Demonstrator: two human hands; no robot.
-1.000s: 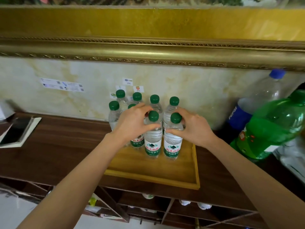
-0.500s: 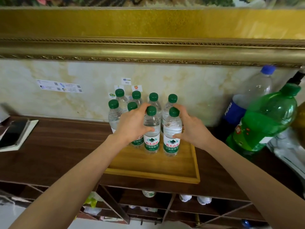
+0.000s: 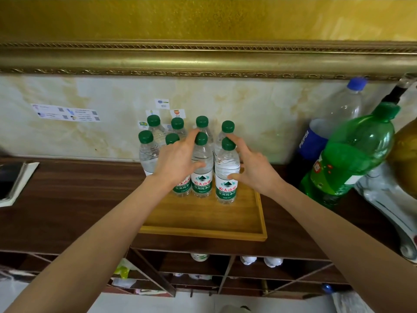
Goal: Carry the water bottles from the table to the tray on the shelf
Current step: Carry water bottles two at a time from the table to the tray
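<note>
**Eight bottles on the tray, both hands loosened**

While a phone (image 3: 9, 179) lies far left on the dark shelf (image 3: 74, 199), I see the green-capped water bottles (image 3: 149, 152) standing upright in two rows at the back of the wooden tray (image 3: 203, 224). My left hand (image 3: 178, 161) is spread, fingers relaxed, thumb touching one front bottle (image 3: 202, 168). My right hand (image 3: 252, 168) is likewise released beside the next bottle (image 3: 226, 175). Right of them lean a Pepsi bottle (image 3: 325, 132) and a green soda bottle (image 3: 352, 154).
</note>
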